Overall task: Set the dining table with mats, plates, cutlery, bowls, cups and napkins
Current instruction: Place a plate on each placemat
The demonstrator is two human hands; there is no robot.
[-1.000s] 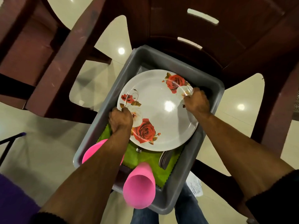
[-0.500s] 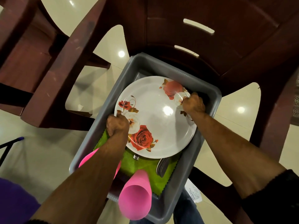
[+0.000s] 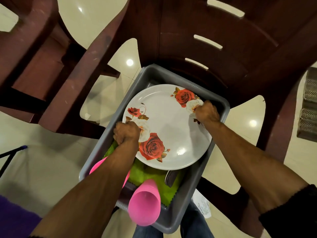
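Observation:
A white plate (image 3: 169, 127) printed with red roses lies over a grey plastic tub (image 3: 195, 191) on a dark red chair. My left hand (image 3: 126, 133) grips the plate's left rim and my right hand (image 3: 206, 111) grips its far right rim. Under the plate lie green napkins (image 3: 149, 175) and the dark ends of cutlery (image 3: 169, 177). A pink cup (image 3: 145, 206) stands at the tub's near end, and a second pink cup (image 3: 97, 166) is partly hidden by my left forearm. More plates may lie under the top one; I cannot tell.
The dark red plastic chair (image 3: 223, 48) holds the tub, with another dark red chair (image 3: 42, 54) to the left. The floor is glossy cream tile (image 3: 42, 165). A slip of printed paper (image 3: 203, 206) sticks out below the tub. A metal rack (image 3: 308, 107) is at the right edge.
The view has shifted a little, so the tub and plate sit lower in the frame. Both hands keep their grip on the plate's rim; the plate looks slightly raised and tilted.

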